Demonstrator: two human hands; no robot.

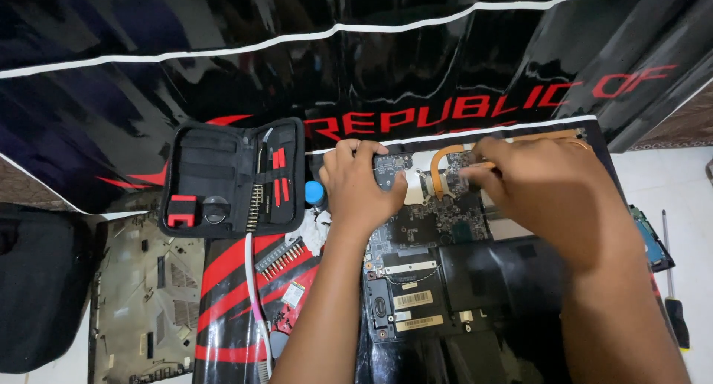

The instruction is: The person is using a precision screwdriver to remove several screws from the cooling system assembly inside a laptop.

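Note:
An opened laptop [431,280] lies in front of me with its dark circuit board [438,220] and copper heat pipe [440,161] exposed. My left hand [360,183] rests on the board's upper left part, fingers curled over its far edge. My right hand [549,198] hovers over the upper right of the board, its fingers pinching a thin orange-tipped tool [481,166] beside the heat pipe. Most of that tool is hidden by the hand.
An open black tool case [230,176] with red pieces lies to the left, and below it a bit holder strip [281,256] and a white cable [252,295]. A laptop bottom cover [145,295] lies at far left. A screwdriver [672,295] lies at far right. A blue cap [315,192] sits by my left hand.

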